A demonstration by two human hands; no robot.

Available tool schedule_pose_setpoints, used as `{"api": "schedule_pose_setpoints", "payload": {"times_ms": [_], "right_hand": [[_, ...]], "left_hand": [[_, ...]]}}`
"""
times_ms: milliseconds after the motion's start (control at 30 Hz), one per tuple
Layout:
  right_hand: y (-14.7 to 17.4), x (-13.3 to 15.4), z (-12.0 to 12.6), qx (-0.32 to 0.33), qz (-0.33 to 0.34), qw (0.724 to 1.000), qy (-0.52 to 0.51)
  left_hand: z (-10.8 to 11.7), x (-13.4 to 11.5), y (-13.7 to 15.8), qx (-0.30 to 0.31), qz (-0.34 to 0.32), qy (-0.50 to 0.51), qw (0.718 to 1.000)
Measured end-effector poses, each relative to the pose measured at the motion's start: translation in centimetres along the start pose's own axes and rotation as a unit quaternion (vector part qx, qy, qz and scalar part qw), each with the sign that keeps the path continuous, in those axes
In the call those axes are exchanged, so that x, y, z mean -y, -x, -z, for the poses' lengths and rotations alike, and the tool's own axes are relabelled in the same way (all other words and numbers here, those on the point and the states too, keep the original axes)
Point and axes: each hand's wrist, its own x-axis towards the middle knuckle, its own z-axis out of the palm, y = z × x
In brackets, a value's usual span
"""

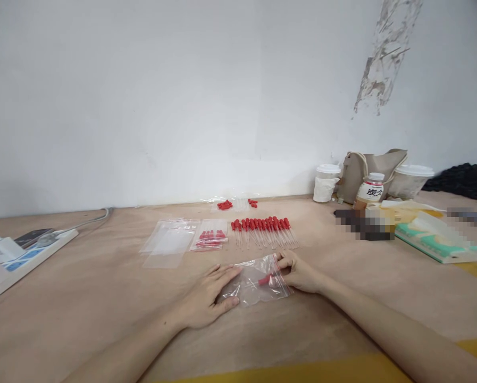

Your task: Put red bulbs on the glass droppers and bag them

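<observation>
A clear zip bag (246,290) lies on the table between my hands, its red-lined mouth toward the right. Inside it is a glass dropper with a red rubber bulb (265,280), the bulb end toward the mouth. My right hand (298,272) is closed at the mouth, fingertips inside the bag at the bulb. My left hand (208,298) lies flat with fingers stretched, its tips on the bag's left end. Beyond the hands lies a row of red-bulbed droppers (264,226). To their left is a packed bag with red-bulbed droppers (210,236).
Flat clear bags (168,239) are stacked left of the packed one. Loose red bulbs (224,205) lie on plastic near the wall. A power strip (31,260) is at the left. Cups, a bottle (369,190), a beige bag (350,175) and a tissue pack (437,239) stand at the right.
</observation>
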Motion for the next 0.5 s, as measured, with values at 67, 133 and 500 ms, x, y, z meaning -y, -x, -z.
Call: {"api": "schedule_pose_setpoints", "payload": {"times_ms": [67,133,500], "right_hand": [[0.1,-0.1,0.2,0.018,0.009,1.0,-0.017],[0.2,-0.2,0.6,0.023,0.028,0.999,-0.014],[-1.0,-3.2,5.7,-0.226,-0.227,0.946,-0.043]], "left_hand": [[0.0,0.0,0.0,-0.009,-0.001,0.013,1.0],[-0.1,0.0,0.1,-0.033,0.004,0.028,0.999],[-0.2,0.7,0.2,-0.008,0.017,0.026,0.999]]}}
